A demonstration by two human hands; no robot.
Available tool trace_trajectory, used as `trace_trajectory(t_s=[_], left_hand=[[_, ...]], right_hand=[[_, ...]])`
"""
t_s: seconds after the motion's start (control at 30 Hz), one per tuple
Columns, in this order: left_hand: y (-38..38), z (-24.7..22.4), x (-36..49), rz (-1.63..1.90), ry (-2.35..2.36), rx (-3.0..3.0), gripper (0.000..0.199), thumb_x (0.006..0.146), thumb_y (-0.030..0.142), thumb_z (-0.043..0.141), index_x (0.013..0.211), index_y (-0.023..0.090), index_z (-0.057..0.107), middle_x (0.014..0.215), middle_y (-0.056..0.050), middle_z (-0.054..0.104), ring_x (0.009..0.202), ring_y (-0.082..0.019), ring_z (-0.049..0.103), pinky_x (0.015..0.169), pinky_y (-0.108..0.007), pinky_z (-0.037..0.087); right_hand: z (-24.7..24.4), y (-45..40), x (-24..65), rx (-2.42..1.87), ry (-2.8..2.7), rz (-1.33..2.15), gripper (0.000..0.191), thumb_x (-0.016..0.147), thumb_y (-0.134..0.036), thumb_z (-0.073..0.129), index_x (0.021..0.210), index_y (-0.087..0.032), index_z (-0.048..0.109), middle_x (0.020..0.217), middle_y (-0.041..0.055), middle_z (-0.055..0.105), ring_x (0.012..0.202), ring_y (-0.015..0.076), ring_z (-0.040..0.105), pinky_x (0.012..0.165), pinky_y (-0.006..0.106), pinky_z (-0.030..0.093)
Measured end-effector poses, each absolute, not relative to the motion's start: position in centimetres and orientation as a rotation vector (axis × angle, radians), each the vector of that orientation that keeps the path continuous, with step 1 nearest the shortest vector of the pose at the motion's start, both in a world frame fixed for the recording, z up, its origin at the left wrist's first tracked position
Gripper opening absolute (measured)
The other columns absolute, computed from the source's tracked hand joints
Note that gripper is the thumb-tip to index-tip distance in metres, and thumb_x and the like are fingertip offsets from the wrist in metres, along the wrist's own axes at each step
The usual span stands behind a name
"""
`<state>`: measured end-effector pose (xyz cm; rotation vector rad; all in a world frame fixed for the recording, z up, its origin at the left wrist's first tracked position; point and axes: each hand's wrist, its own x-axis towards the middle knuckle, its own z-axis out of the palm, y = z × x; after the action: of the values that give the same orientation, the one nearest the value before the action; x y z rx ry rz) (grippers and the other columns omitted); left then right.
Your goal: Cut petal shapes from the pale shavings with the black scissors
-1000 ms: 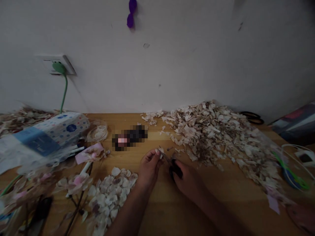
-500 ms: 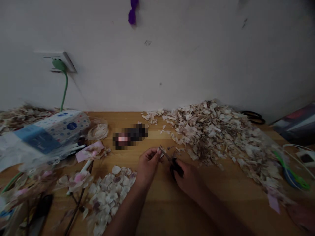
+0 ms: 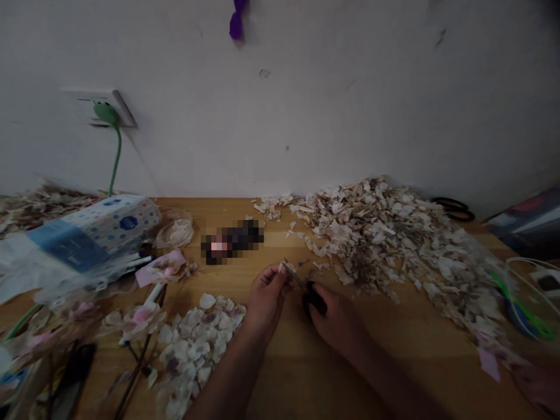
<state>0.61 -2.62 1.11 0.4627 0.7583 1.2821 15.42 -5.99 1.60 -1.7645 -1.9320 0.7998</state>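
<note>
My right hand (image 3: 335, 312) is closed round the black handles of a pair of scissors (image 3: 314, 298), whose blades point up and to the left. The blade tips lie right at the fingertips of my left hand (image 3: 268, 291). Thumb and fingers of that hand pinch a small pale petal (image 3: 282, 269), mostly hidden by the fingers. Left of my left forearm lies a heap of rounded whitish petals (image 3: 199, 344). Beyond my right hand spreads a big pile of dry, pale brown scraps (image 3: 371, 233).
A tissue pack (image 3: 100, 227) lies at the left, with a roll of clear tape (image 3: 174, 231) beside it. Flowers with pink centres (image 3: 140, 315) stand at the front left. A blurred-out dark object (image 3: 234, 240) lies near the wall. Black scissor handles (image 3: 454, 208) rest at the back right.
My left hand has turned slightly and shifted a little to the right, its fingers curling more round the petal. The scissors stay nearly in place. The whole view has shifted slightly.
</note>
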Motion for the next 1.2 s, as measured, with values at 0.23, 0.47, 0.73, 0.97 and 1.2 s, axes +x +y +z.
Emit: trace_trajectory(t_s=[0.23, 0.47, 0.73, 0.97, 1.2], left_hand=[[-2.1, 1.5, -0.4, 1.239, 1.022, 0.831, 0.026, 0.072, 0.04, 0.072, 0.071, 0.014, 0.067, 0.059, 0.001, 0.059, 0.054, -0.008, 0.05, 0.056, -0.02, 0.04], [-2.2, 2.1, -0.4, 1.217, 1.043, 0.816, 0.026, 0.069, 0.04, 0.074, 0.072, 0.014, 0.07, 0.059, 0.001, 0.059, 0.056, -0.008, 0.051, 0.058, -0.02, 0.041], [-2.8, 1.4, 0.9, 1.29, 0.753, 0.419, 0.018, 0.069, 0.03, 0.077, 0.073, 0.014, 0.069, 0.067, 0.0, 0.063, 0.063, -0.007, 0.054, 0.066, -0.018, 0.044], [-2.3, 1.7, 0.0, 1.24, 1.006, 0.782, 0.023, 0.069, 0.036, 0.075, 0.073, 0.014, 0.069, 0.06, 0.0, 0.061, 0.056, -0.009, 0.052, 0.058, -0.019, 0.041], [-2.2, 2.6, -0.4, 1.205, 1.084, 0.866, 0.027, 0.065, 0.041, 0.076, 0.069, 0.015, 0.069, 0.057, 0.001, 0.059, 0.056, -0.01, 0.051, 0.058, -0.021, 0.039]], right_hand=[[1.1, -6.0, 15.7, -1.762, -1.936, 0.76, 0.022, 0.08, -0.023, 0.048, 0.099, -0.02, 0.059, 0.092, 0.0097, 0.071, 0.083, 0.0264, 0.066, 0.071, 0.036, 0.049], [0.9, -5.9, 15.7, -1.758, -1.917, 0.752, 0.023, 0.08, -0.024, 0.047, 0.1, -0.02, 0.059, 0.093, 0.0098, 0.071, 0.084, 0.0266, 0.067, 0.072, 0.036, 0.05], [0.8, -6.1, 15.6, -1.751, -1.955, 0.721, 0.023, 0.081, -0.024, 0.046, 0.1, -0.018, 0.059, 0.09, 0.0109, 0.07, 0.082, 0.0278, 0.066, 0.071, 0.037, 0.049], [1.2, -6.0, 15.6, -1.77, -1.968, 0.716, 0.02, 0.081, -0.022, 0.048, 0.097, -0.02, 0.059, 0.088, 0.0085, 0.07, 0.08, 0.0258, 0.066, 0.068, 0.034, 0.048], [1.1, -5.9, 15.7, -1.767, -1.964, 0.695, 0.021, 0.079, -0.021, 0.05, 0.097, -0.02, 0.06, 0.09, 0.0087, 0.071, 0.079, 0.0248, 0.066, 0.067, 0.032, 0.048]])
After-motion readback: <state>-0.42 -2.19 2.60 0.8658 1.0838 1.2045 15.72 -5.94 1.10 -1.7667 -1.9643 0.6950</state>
